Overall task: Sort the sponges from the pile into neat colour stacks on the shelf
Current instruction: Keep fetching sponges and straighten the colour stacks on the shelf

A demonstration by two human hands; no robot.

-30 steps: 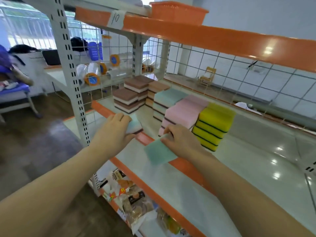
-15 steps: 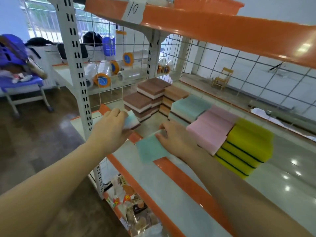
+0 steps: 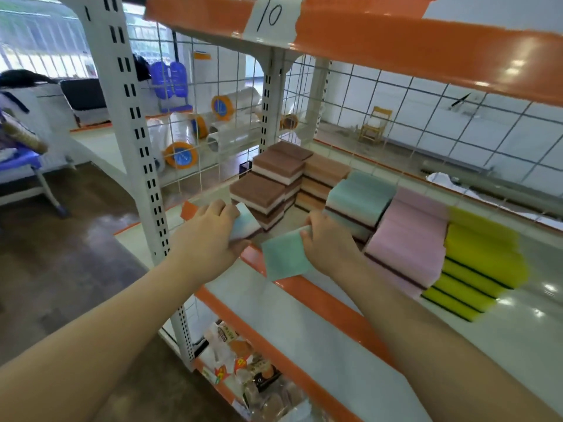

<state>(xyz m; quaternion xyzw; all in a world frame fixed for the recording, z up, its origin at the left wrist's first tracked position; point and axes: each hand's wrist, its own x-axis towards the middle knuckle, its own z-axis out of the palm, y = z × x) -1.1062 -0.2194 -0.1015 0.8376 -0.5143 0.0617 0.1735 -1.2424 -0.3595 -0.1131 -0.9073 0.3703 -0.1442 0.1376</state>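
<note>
1. the left hand (image 3: 213,236) is curled around a teal sponge (image 3: 245,223) with a dark scrub layer underneath, holding it at the front edge of the shelf (image 3: 518,336), just in front of the brown stack (image 3: 259,193).
2. the right hand (image 3: 330,242) pinches a second teal sponge (image 3: 285,257) by its far edge; this one lies tilted over the shelf's orange front lip (image 3: 320,296), teal face up.
3. behind the right hand stands the teal stack (image 3: 359,199), touching the pink stack (image 3: 411,236) on its right.
4. the yellow stack (image 3: 481,260), with black scrub layers, sits against the pink one, further right.
5. more brown sponges (image 3: 280,162) rise behind the front brown stack, with an orange-tan stack (image 3: 323,181) beside them.
6. a paper label (image 3: 271,16) marked "10" is stuck on the upper shelf's orange edge.
7. snack packets (image 3: 243,370) lie on the lower shelf.
8. rolls of tape (image 3: 181,155) sit behind the wire mesh.
</note>
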